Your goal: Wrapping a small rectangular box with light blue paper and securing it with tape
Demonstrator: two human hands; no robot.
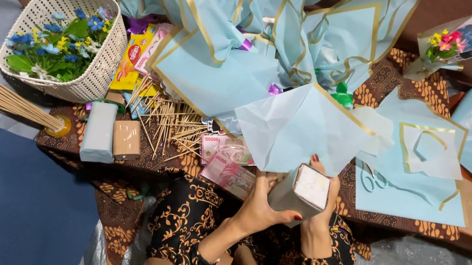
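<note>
Here, nearest me, my left hand (259, 203) and right hand (320, 212) clasp a foam block (303, 191) from both sides, fingers curled tight so the pale blue wrapping paper (297, 127) stays pressed around it. Just left lie pink banknotes (227, 166) and loose wooden skewers (167, 124), within easy reach. Scissors (372, 178) rest to the right on a cut sheet. Farther left, a white basket (95, 74) keeps blue and yellow artificial flowers (56, 45) together.
</note>
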